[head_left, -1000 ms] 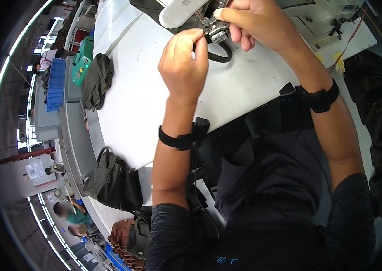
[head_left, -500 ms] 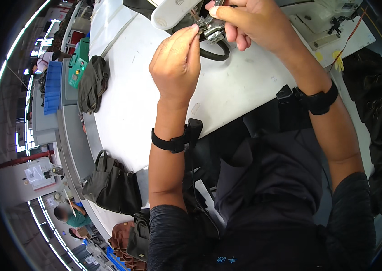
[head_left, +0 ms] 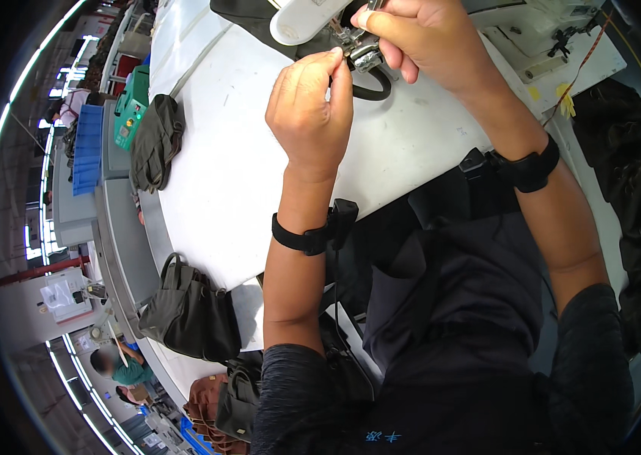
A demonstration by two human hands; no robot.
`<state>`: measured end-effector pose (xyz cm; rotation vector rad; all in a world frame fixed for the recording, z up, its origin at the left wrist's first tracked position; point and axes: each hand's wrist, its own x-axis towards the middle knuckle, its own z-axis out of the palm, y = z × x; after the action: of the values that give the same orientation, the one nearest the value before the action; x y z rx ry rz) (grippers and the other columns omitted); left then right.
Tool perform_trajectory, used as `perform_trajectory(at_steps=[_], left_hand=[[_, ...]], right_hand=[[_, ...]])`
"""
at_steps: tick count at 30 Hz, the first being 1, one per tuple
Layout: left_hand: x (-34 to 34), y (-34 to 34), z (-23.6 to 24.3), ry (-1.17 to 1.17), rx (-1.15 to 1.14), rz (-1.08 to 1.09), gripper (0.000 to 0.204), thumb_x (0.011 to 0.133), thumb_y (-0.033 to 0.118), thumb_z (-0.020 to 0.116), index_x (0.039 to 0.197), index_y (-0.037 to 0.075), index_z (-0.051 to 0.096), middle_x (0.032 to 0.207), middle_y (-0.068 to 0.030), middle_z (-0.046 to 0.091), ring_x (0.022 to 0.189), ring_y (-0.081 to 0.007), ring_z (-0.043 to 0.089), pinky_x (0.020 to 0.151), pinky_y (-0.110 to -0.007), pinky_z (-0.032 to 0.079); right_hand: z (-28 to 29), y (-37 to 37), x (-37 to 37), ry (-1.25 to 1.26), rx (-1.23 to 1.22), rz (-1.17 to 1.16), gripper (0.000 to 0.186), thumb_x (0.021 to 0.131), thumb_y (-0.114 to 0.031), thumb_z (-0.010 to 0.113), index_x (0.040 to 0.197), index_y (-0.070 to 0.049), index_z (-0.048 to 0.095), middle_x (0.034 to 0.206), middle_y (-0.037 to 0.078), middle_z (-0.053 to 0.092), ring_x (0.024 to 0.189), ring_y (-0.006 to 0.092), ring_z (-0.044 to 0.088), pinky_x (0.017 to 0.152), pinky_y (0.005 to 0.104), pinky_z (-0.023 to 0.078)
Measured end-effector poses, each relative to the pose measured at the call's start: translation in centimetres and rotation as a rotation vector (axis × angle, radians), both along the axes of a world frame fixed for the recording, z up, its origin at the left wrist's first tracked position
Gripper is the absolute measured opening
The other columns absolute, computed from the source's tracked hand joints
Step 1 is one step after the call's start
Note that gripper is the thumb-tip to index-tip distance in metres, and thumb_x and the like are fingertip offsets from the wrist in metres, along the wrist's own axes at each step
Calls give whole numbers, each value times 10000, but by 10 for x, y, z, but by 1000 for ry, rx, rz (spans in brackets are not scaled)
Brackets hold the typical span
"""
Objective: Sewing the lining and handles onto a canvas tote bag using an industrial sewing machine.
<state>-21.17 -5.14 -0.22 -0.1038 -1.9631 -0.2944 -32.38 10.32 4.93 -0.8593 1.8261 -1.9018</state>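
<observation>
At the top of the head view stands a white sewing machine [head_left: 296,20] with a metal needle and foot assembly [head_left: 364,53]. My left hand [head_left: 309,114] is pinched at the front of that assembly, on something too small to make out. My right hand [head_left: 438,45] is closed at the right side of the assembly, thumb and fingers round a slim dark piece that I cannot identify clearly. Dark material [head_left: 252,26] lies beside the machine head, and a black looped strap [head_left: 373,92] curves below the metal parts, partly hidden by my left hand.
The white table [head_left: 214,189] carries a dark green pouch [head_left: 155,140] and a dark handbag [head_left: 188,311]. Brown bags [head_left: 207,402] sit lower left, dark pieces [head_left: 624,212] at right. A green machine [head_left: 131,106], blue bin [head_left: 87,148] and co-worker in green [head_left: 127,368] are at left.
My left hand has shifted a little to the right since half a second ago, still pinched at the metal assembly. My right hand stays closed in nearly the same place.
</observation>
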Motion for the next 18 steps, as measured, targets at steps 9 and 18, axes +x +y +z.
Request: perform_trajectory(at_steps=[9, 18], left_hand=[[3, 3, 3, -20, -24, 6, 211, 820, -54, 797, 1008, 35, 762, 981, -99, 776, 826, -258, 728, 738, -341, 587], [5, 6, 7, -54, -39, -5, 245, 792, -68, 812, 1008, 35, 756, 965, -93, 771, 814, -250, 721, 716, -334, 579]], right_hand=[[-8, -3, -2, 41, -7, 18, 256, 1028, -240, 700, 912, -26, 778, 621, -13, 626, 480, 42, 532, 479, 217, 422], [-10, -2, -3, 33, -80, 39, 317, 1003, -255, 663, 786, -27, 705, 618, 7, 642, 468, 72, 554, 465, 249, 431]])
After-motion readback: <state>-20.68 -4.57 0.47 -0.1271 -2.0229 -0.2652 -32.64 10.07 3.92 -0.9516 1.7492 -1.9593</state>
